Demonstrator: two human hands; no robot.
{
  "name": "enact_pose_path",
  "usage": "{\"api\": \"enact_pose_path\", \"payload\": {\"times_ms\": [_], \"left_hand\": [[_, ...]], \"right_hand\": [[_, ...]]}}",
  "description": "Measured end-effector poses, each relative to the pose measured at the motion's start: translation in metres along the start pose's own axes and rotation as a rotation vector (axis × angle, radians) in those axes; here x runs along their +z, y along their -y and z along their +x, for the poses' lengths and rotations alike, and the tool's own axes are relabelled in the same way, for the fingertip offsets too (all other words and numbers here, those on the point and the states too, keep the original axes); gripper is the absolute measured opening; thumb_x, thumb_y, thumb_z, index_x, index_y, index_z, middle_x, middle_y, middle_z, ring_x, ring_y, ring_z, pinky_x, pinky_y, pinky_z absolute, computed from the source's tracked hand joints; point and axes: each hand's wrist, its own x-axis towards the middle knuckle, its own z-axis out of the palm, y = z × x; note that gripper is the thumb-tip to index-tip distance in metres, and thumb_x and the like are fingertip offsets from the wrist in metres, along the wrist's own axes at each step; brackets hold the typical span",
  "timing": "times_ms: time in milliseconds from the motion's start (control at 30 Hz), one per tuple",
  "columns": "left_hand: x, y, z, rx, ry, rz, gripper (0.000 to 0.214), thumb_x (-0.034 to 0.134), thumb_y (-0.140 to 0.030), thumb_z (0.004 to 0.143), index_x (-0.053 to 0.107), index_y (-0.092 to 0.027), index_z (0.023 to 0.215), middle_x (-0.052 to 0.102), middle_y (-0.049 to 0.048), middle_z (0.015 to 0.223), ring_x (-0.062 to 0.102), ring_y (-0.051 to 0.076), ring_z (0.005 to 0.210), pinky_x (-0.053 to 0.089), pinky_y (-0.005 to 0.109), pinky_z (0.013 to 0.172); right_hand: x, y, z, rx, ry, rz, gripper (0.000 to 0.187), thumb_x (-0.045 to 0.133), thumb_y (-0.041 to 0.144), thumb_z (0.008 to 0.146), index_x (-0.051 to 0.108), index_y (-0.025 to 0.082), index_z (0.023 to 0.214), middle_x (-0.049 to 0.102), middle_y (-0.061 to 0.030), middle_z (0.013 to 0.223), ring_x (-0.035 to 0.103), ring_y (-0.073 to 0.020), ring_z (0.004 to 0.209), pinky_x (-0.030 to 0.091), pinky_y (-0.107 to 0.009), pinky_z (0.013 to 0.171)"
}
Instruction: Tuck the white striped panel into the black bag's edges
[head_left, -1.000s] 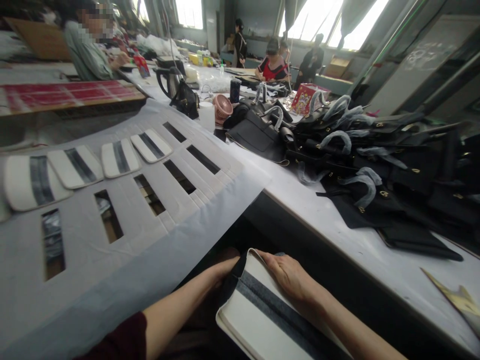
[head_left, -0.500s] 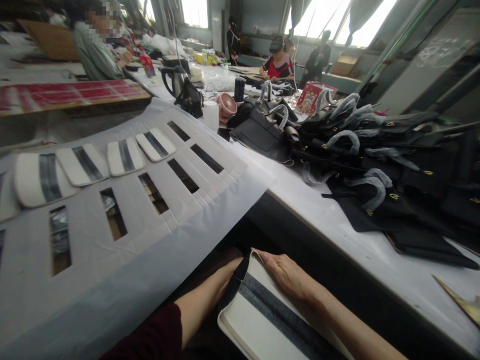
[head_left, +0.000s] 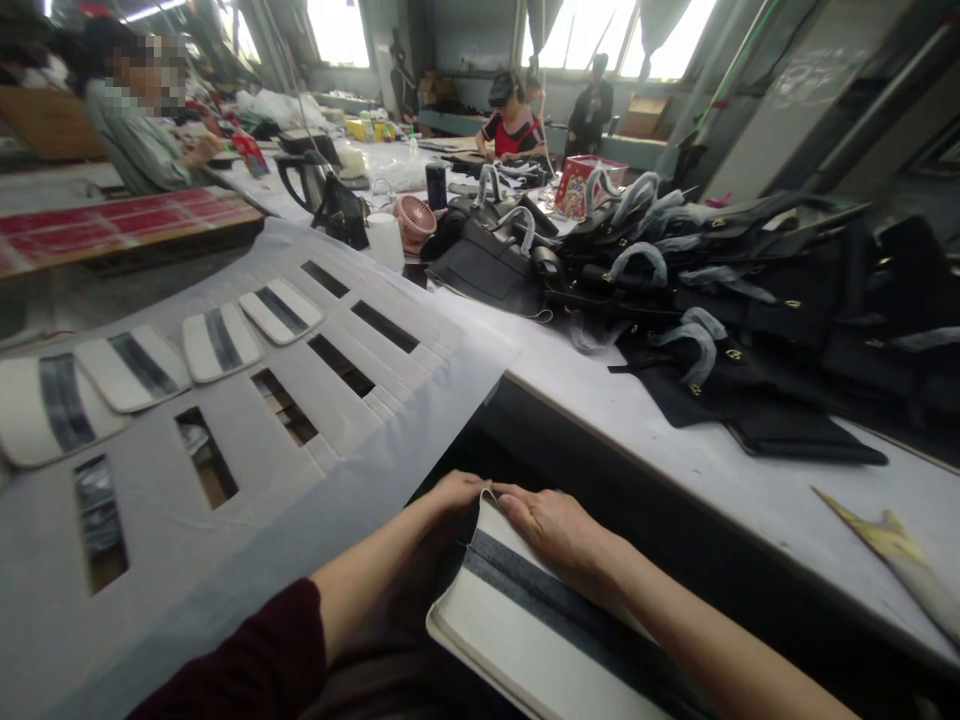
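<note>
Striped white piece (head_left: 536,640) lies, far corner gripped by right fingers (head_left: 523,511), left fingers' (head_left: 471,482) hold unclear.

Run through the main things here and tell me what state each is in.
Held striped piece: bent, not flat
Right hand: gripping its edge
Left hand: at its far corner, grip unclear
Striped panels: laid in a row
Slotted sheet: spread beneath the panels
Black bags: heaped
Bag handles: many wrapped in film
Pink fan: upright, running unclear
</note>
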Motion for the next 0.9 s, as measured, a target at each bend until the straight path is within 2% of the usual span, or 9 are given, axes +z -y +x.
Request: {"api": "enact_pose_path", "payload": {"times_ms": [100,167,267,400,533,700,800,900], "left_hand": [[-0.014,-0.036,-0.007,0.091,0.067,0.052,0.056,0.055,-0.065,0.082,0.071,-0.013,0.096,0.072,0.0084,0.099,0.064,0.018,0.084,0.047,0.026,0.070],[-0.019,-0.055,-0.015,0.142,0.157,0.127,0.048,0.065,-0.059,0.077,0.073,-0.015,0.095,0.073,0.0066,0.094,0.064,0.018,0.083,0.046,0.024,0.069],[-0.018,-0.074,-0.022,0.171,0.268,0.290,0.037,0.079,-0.046,0.065,0.077,-0.017,0.089,0.074,0.0038,0.084,0.064,0.018,0.081,0.045,0.023,0.068],[-0.013,-0.089,-0.014,0.148,0.360,0.500,0.033,0.080,-0.040,0.063,0.078,-0.020,0.088,0.074,0.0017,0.082,0.064,0.018,0.079,0.045,0.023,0.067],[-0.010,-0.101,-0.001,0.102,0.443,0.652,0.034,0.080,-0.040,0.061,0.078,-0.020,0.088,0.073,0.0012,0.080,0.063,0.017,0.073,0.045,0.023,0.062],[-0.008,-0.111,0.008,0.075,0.550,0.757,0.039,0.081,-0.045,0.061,0.078,-0.022,0.091,0.073,0.0010,0.079,0.064,0.017,0.070,0.046,0.022,0.061],[-0.008,-0.113,0.011,0.074,0.612,0.801,0.037,0.077,-0.048,0.067,0.079,-0.023,0.094,0.073,0.0010,0.081,0.065,0.018,0.073,0.045,0.022,0.062],[-0.010,-0.115,0.013,0.128,0.645,0.862,0.033,0.073,-0.049,0.073,0.080,-0.025,0.094,0.072,0.0001,0.076,0.063,0.018,0.071,0.042,0.022,0.059]], "right_hand": [[0.000,-0.001,-0.008,-0.024,-0.006,-0.021,0.056,0.017,0.050,0.102,0.052,0.025,0.138,0.066,-0.0126,0.124,0.066,-0.0351,0.104,0.048,-0.051,0.091],[-0.002,-0.004,-0.016,-0.034,0.007,-0.017,0.056,0.019,0.050,0.102,0.056,0.023,0.135,0.066,-0.0135,0.124,0.066,-0.0348,0.102,0.048,-0.050,0.089],[-0.005,-0.012,-0.031,-0.013,0.028,0.018,0.058,0.017,0.050,0.102,0.047,0.021,0.143,0.064,-0.0158,0.125,0.065,-0.0340,0.108,0.049,-0.048,0.091],[-0.007,-0.028,-0.056,0.044,0.053,0.074,0.063,0.016,0.054,0.102,0.036,0.022,0.151,0.060,-0.0182,0.132,0.060,-0.0350,0.118,0.046,-0.049,0.098],[-0.008,-0.049,-0.086,0.115,0.099,0.103,0.060,0.019,0.057,0.101,0.031,0.031,0.153,0.060,-0.0166,0.132,0.061,-0.0368,0.116,0.045,-0.052,0.096],[-0.015,-0.078,-0.123,0.153,0.172,0.192,0.061,0.025,0.060,0.099,0.031,0.032,0.153,0.064,-0.0160,0.127,0.062,-0.0364,0.113,0.046,-0.051,0.096],[-0.019,-0.091,-0.132,0.180,0.225,0.245,0.062,0.027,0.063,0.098,0.033,0.034,0.152,0.066,-0.0147,0.121,0.064,-0.0364,0.109,0.047,-0.051,0.092],[-0.019,-0.099,-0.128,0.165,0.253,0.297,0.063,0.029,0.065,0.096,0.035,0.035,0.151,0.068,-0.0145,0.118,0.066,-0.0366,0.105,0.047,-0.051,0.091]]}}
